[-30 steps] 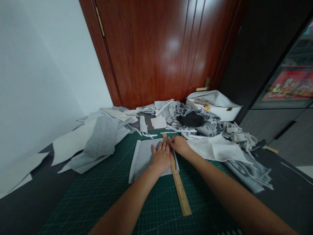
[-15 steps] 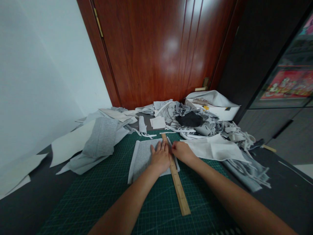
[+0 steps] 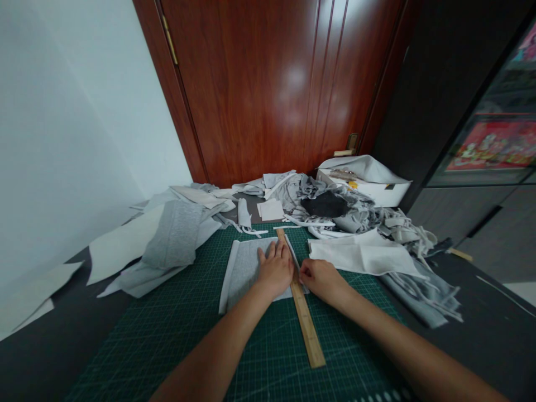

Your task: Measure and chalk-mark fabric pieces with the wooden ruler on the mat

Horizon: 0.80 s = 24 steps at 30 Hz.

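Note:
A grey knit fabric piece lies flat on the green gridded cutting mat, its left edge folded into a light roll. Across its right side runs a wooden ruler, slanting toward me. My left hand presses down with fingers stretched out over the fabric and the ruler's left edge. Just right of the ruler, my right hand is closed in a pinch at the fabric's right edge. Whatever its fingers hold is hidden from view.
Grey and white fabric pieces drape at left. A heap of scraps lies behind the mat, near a white box. White cloth lies right of my right hand. A brown door stands behind.
My right hand has slid toward me along the ruler's right side, still closed. My left hand, the ruler and the fabric have stayed in place.

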Each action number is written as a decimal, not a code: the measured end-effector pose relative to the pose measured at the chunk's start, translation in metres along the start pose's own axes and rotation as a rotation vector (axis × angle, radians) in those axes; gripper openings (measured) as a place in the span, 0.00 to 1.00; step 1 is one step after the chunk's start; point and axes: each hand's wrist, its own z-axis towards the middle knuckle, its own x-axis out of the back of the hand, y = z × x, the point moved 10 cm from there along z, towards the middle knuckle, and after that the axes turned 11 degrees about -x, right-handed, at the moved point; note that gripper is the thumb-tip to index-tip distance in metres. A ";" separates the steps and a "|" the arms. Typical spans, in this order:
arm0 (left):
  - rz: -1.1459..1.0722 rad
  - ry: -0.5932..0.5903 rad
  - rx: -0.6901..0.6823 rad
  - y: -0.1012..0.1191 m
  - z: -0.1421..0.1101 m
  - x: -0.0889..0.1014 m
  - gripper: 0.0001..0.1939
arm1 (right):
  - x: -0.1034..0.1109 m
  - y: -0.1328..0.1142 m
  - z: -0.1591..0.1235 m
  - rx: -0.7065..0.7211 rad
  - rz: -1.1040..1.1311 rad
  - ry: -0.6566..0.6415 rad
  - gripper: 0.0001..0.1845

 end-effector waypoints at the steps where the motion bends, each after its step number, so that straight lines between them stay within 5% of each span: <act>1: -0.001 -0.001 0.002 0.000 0.000 0.000 0.26 | -0.001 0.001 -0.003 0.004 0.011 -0.003 0.08; 12: 0.008 0.033 -0.015 0.002 -0.001 0.002 0.27 | -0.007 0.000 -0.027 0.051 -0.017 -0.099 0.08; 17: 0.012 0.022 -0.013 0.001 -0.001 0.001 0.26 | -0.002 -0.008 -0.032 0.146 0.101 -0.268 0.06; 20: 0.007 0.022 -0.021 0.002 -0.002 0.000 0.25 | 0.047 -0.031 -0.033 0.289 0.502 -0.212 0.05; 24: 0.014 0.030 -0.036 0.003 -0.001 0.001 0.25 | 0.153 -0.053 -0.068 0.485 1.158 0.186 0.06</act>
